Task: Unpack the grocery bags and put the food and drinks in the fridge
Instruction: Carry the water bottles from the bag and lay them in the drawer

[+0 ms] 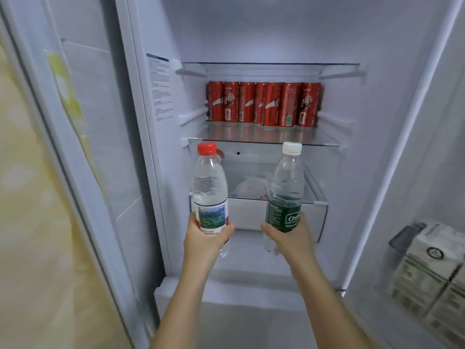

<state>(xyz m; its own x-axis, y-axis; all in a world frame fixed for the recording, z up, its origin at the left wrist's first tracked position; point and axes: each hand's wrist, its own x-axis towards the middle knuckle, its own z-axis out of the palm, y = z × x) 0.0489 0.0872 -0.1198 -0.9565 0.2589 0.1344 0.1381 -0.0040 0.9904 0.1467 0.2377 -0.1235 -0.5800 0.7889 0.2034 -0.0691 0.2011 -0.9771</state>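
Observation:
Both my arms reach into the open fridge [377, 172]. My left hand [205, 241] grips a clear water bottle with a red cap [210, 185] around its lower label, held upright. My right hand [289, 239] grips a water bottle with a white cap and green label [286, 187], also upright. Both bottles stand in the air in front of the lower compartment, just below the glass shelf [264, 140] that carries a row of several red soda cans [264, 104].
A higher glass shelf [270, 68] sits bare above the cans. Behind the bottles a lower shelf holds a pale plastic-wrapped item [251, 187] over a clear drawer [251, 215]. Cartons [432, 273] fill the right door's bin. The left door [83, 147] stands open.

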